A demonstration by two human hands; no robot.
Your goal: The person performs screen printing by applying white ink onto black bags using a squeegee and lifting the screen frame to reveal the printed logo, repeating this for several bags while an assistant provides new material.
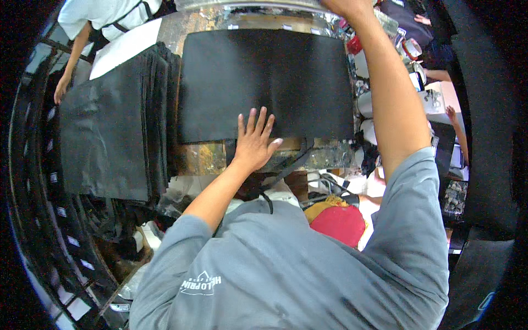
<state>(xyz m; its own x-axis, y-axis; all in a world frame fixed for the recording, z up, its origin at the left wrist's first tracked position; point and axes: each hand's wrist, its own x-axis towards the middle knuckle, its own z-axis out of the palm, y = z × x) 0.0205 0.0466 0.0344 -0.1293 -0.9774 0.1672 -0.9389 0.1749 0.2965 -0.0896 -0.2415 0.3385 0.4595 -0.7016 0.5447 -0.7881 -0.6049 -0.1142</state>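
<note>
A flat black fabric bag (308, 82) lies spread on the paint-stained worktable (209, 159), its strap handle (297, 159) hanging off the near edge. My left hand (256, 144) rests palm down on the bag's near edge, fingers spread and nothing held. Far forward, my right arm stretches to the top of the view. There my right hand (347, 6) is cut off by the picture's edge beside a long pale frame edge (253, 5); its fingers are hidden.
To the left stands a thick stack of black fabric pieces (104, 137). Another person's arm (74, 58) hangs behind it. Cluttered jars and containers (410, 49) crowd the right side, where other people's hands show. A red round thing (340, 224) lies below the table.
</note>
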